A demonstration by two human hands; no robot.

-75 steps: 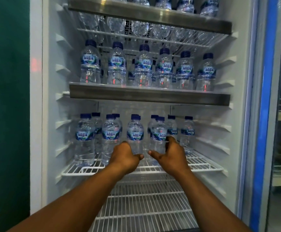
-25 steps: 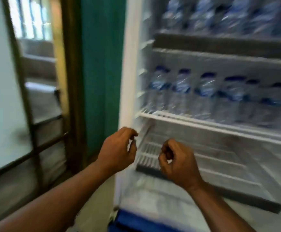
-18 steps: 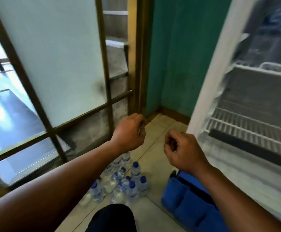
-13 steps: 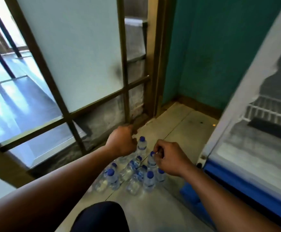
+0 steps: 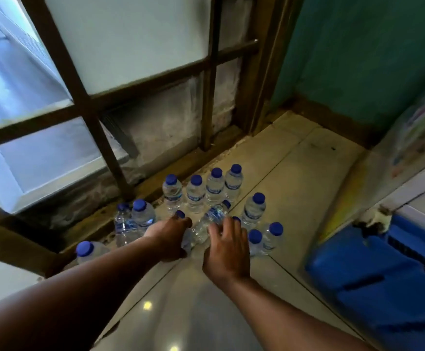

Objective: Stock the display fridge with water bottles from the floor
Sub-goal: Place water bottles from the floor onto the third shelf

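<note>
Floor tiles (image 5: 294, 188) under capped water bottles (image 5: 196, 196); left hand (image 5: 168, 236), right hand (image 5: 227, 252) close

The water bottle (image 5: 180, 214) under the left hand (image 5: 168, 236) is mostly hidden, so a grip cannot be confirmed. The display fridge (image 5: 383, 274) is cut off at right.

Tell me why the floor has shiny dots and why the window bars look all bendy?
Head view: the shiny dots are glare on the glossy floor, probably lights overhead. Head view: the window bars lean and fan out because the lens is wide-angle. Head view: the tilted bottle and the fridge at the right edge look smeared, which is motion blur.
</note>
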